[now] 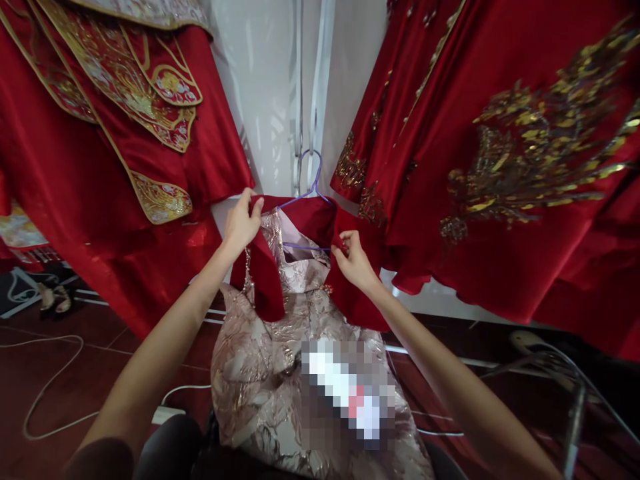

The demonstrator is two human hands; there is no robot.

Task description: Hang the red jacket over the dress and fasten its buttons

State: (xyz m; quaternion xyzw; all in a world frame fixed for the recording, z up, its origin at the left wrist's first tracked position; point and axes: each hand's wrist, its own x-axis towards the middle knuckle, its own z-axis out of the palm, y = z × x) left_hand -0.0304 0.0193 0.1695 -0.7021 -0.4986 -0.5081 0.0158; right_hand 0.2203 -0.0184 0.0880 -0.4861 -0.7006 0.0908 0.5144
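On my feed, the brocade dress [250, 347] spreads nearest, below both hands. The red wrap [269, 287] lies over its top — my left hand [242, 223] pinches one upper edge, my right hand [356, 259] the opposite front edge, the wrap draping between and beneath them. Beyond — the purple hanger [315, 189], then red gowns [430, 160] on either side.

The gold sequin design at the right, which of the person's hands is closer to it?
The right hand. It pinches red fabric below and left of the gold sequin design; the left hand is farther left, across the purple hanger.
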